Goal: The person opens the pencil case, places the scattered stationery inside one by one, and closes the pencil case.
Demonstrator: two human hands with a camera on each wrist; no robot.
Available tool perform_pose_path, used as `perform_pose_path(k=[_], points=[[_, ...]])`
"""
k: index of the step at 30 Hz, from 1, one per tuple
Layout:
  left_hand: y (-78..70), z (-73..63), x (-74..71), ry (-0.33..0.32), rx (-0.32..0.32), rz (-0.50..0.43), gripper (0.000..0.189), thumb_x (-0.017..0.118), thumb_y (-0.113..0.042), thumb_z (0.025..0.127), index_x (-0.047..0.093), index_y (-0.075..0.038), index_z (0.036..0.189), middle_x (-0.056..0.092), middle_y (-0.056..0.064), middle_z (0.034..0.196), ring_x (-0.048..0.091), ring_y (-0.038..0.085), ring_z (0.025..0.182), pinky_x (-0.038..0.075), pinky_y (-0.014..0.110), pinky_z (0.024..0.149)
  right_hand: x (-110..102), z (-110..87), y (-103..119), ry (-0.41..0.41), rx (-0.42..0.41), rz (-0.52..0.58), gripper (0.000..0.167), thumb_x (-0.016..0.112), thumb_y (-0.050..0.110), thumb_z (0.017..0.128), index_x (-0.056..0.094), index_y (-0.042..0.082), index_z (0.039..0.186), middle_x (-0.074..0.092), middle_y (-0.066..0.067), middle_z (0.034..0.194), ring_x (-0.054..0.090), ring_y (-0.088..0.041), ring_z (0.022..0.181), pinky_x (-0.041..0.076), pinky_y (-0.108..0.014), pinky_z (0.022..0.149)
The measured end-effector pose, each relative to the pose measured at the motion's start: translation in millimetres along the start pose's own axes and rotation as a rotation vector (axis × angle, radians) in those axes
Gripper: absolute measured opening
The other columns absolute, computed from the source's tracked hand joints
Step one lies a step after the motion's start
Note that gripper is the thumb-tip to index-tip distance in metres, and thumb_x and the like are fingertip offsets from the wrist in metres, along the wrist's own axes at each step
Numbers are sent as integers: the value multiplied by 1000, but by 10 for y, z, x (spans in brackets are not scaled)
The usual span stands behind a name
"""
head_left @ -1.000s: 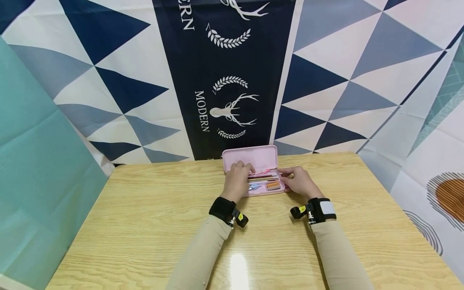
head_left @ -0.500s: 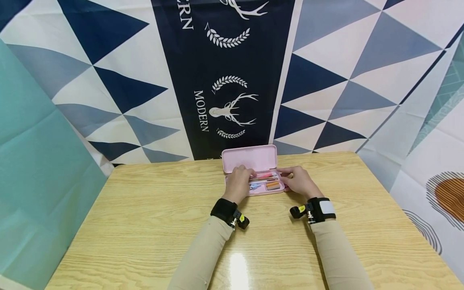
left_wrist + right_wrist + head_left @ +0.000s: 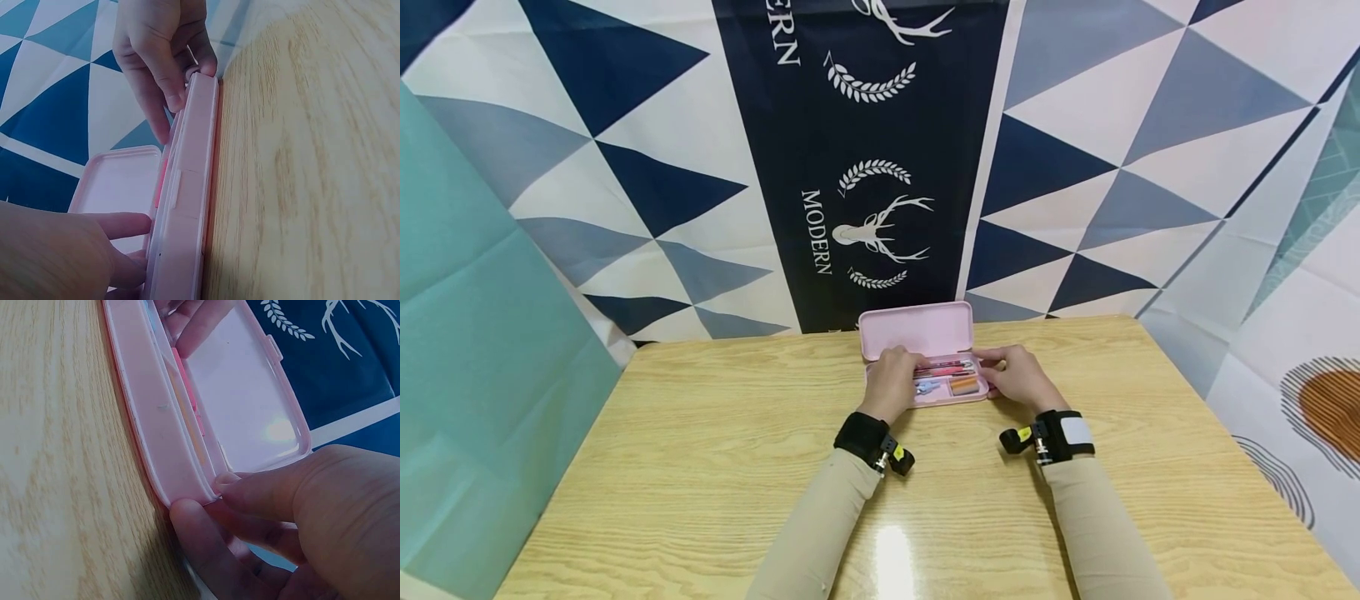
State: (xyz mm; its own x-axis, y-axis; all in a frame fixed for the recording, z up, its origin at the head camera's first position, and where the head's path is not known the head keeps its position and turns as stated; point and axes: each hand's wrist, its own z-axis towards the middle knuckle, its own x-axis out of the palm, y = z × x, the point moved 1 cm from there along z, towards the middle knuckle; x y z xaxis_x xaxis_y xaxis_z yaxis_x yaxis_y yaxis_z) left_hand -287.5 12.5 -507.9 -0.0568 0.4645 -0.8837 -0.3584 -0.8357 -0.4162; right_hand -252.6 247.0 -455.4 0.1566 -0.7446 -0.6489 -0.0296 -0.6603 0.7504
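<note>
A pink pencil case (image 3: 917, 329) stands with its lid raised at the table's back edge. My left hand (image 3: 891, 385) reaches over its left part. In the left wrist view the fingers of my left hand (image 3: 69, 256) extend straight over the near rim, their tips hidden inside. A pink pen (image 3: 953, 371) lies among thin pencils in the case, its left end near those fingers. Scissors with light-blue handles (image 3: 927, 387) and an orange block (image 3: 964, 386) sit in front. My right hand (image 3: 1018, 377) grips the case's right end, thumb and fingers at the corner (image 3: 209, 494).
The wooden table (image 3: 715, 467) stretches toward me and to both sides. Right behind the case hangs a patterned cloth (image 3: 880, 250). A teal panel (image 3: 482, 333) borders the left side.
The pink pen has come down from a slanted position at the left hand to lying among the pencils. My left hand has shifted slightly down; my right hand stays at the case's end.
</note>
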Motion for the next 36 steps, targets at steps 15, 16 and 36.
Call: perform_pose_path(k=[15,16,36], points=[[71,76,35,8,65,5,46,79,5,91,86,-24,126,79,1,112,71,23,109,60,38,95,20,21,-45,-2,0,-4,45,64,3,111,64,2,156,71,-31,134,64,-11,68,59,-20,61],[76,87,38,2,77,-5,47,76,6,91,86,-23,126,79,1,112,71,23,108,59,38,95,19,20,-44,-3,1,-2,45,64,3,111,64,2,156,71,-30,133,64,-11,68,59,-20,61],[287,80,14,-105,119,-100,27,70,-10,104,82,-20,126,80,-1,113,76,16,107,65,38,97,31,21,-40,-9,-15,18,44,65,3,111,64,0,155,71,-32,133,65,-7,65,60,-21,60]])
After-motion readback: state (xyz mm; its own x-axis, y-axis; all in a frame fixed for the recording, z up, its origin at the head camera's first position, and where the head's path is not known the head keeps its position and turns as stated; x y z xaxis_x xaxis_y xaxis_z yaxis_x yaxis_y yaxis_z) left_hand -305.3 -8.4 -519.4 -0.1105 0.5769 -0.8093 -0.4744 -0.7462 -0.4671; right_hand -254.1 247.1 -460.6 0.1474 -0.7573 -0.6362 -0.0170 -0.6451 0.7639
